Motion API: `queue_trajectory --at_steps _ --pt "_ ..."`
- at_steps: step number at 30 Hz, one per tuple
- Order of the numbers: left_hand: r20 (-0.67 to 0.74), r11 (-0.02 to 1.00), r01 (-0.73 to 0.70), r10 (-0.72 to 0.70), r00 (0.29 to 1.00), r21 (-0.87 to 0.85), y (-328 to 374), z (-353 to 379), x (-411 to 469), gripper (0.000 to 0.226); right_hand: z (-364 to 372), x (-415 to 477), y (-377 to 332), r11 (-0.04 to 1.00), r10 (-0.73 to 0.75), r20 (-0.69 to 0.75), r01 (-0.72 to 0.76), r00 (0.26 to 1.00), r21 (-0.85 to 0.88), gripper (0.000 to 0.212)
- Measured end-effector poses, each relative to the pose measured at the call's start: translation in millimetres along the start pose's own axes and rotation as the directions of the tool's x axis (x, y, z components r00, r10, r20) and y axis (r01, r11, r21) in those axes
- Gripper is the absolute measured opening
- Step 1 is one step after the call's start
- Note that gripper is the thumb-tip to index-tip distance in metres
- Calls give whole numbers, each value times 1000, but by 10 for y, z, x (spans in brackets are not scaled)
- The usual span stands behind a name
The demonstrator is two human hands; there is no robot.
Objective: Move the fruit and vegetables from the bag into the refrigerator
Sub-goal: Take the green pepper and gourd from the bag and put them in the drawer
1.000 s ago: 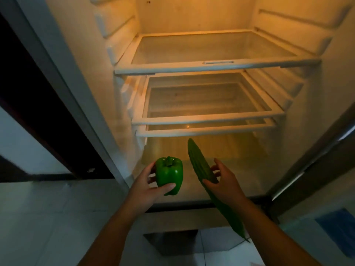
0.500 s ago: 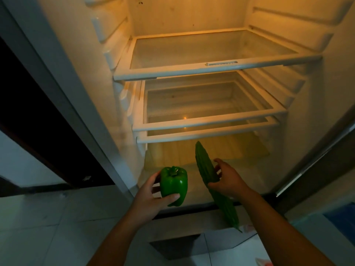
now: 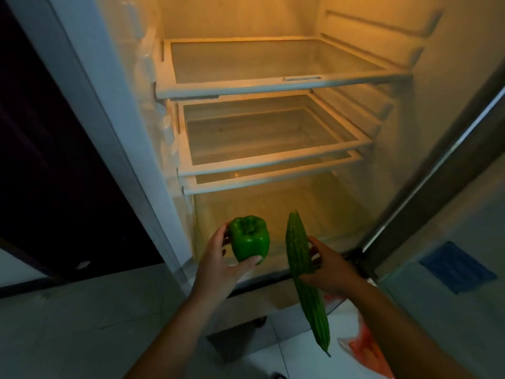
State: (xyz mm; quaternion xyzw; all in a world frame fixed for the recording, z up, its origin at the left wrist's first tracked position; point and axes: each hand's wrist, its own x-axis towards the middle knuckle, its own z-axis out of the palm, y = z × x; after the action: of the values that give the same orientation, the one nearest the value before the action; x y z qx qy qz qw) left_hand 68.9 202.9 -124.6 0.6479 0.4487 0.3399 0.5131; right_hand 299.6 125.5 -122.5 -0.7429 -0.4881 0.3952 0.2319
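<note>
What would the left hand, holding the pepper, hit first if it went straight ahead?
Probably nothing soon: the left hand and pepper point into the fridge's open bottom space, below the lowest shelf. The fridge floor would likely come first, though depth is unclear.

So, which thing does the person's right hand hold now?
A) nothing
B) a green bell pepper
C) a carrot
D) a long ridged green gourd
D: the right hand grips the long ridged gourd, while the left hand holds the green bell pepper.
</note>
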Motion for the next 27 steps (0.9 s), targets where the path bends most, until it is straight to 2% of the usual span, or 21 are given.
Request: queue_trajectory --at_steps 3,6,10,15,20,27 --pt "60 985 -59 50 997 161 -67 80 107 94 56 -147 55 999 23 -38 -22 999 35 80" --pt "125 981 -16 -9 992 195 -132 125 69 95 62 -271 174 1000 24 -49 -24 999 7 85" --pt "69 948 4 -27 997 318 -165 134 -121 100 48 -385 287 1000 15 -32 -14 999 22 86" --pt "4 927 76 -83 997 368 -74 200 -301 99 -16 -477 336 998 -43 9 42 999 50 72" --pt "-66 909 131 -114 991 395 -16 280 -414 100 -168 -572 428 985 -124 47 117 991 126 73" --pt "-159 900 190 -137 978 392 15 385 -495 98 -552 -491 286 915 -251 -45 253 967 315 42"
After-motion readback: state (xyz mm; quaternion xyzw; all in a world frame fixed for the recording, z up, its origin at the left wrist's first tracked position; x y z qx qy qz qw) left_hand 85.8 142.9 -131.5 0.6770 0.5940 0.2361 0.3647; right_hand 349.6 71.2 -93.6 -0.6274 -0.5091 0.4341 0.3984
